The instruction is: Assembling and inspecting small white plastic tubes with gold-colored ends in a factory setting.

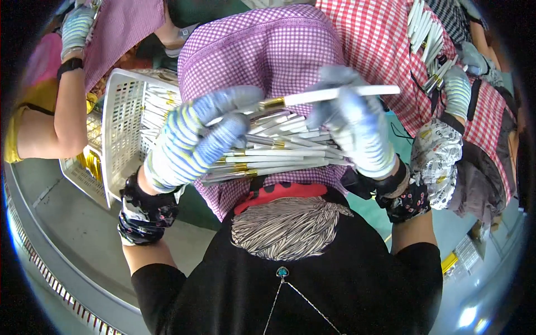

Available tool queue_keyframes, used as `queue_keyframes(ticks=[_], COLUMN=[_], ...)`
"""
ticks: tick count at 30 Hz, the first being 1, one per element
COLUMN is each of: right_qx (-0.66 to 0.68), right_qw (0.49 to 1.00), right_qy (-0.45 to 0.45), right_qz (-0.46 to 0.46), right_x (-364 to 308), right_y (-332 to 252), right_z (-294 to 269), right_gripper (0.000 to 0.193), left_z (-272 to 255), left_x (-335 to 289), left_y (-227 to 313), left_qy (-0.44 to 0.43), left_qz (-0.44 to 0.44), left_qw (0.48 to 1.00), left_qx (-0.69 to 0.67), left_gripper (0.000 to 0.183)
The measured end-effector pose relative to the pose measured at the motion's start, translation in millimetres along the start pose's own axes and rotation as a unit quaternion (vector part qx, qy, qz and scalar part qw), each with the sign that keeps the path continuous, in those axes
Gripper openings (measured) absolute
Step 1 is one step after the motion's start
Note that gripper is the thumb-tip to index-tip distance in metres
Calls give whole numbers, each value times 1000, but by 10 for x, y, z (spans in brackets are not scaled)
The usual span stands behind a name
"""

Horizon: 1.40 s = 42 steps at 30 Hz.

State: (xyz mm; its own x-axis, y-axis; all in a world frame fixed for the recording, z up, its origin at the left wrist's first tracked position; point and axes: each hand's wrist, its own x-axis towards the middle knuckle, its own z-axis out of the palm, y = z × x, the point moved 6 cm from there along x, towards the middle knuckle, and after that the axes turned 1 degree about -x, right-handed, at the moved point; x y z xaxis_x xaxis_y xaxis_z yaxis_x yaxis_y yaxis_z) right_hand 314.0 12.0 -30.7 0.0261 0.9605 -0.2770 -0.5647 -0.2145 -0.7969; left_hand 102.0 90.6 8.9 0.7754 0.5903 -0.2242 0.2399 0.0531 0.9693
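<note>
1. Our left hand [204,131] and right hand [354,120]: apparently both pinching one gold-banded white stick [302,97], though blurred, above our lap [251,56].
2. Stick pile [293,153] there: could roll off if we shift.

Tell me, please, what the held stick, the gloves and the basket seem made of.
Stick: smooth white, perhaps painted wood or plastic; its shiny gold band looks metallic. Gloves: matte, probably knitted fabric, snug and striped. Basket: likely matte moulded plastic, given its lattice walls.
</note>
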Motion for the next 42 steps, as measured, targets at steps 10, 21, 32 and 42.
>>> queue_keyframes(ticks=[10,21,32,42], right_qx=[-757,-421,-708,-800], right_qw=[520,861,653,490], right_qy=[-160,-242,-226,-330], right_qz=[-362,153,-144,-108], right_x=[-262,-379,33,189], right_y=[-411,27,88,700], right_z=[216,152,40,307], right_gripper=[34,27,31,30], left_z=[-164,62,104,75], left_x=[-295,-348,-545,-204], left_y=[-185,197,-163,-8], left_qy=[-24,-42,-129,-116], left_qz=[-138,153,63,33], left_qw=[989,928,922,934], left_qx=[-42,338,359,337], left_gripper=[40,36,34,24])
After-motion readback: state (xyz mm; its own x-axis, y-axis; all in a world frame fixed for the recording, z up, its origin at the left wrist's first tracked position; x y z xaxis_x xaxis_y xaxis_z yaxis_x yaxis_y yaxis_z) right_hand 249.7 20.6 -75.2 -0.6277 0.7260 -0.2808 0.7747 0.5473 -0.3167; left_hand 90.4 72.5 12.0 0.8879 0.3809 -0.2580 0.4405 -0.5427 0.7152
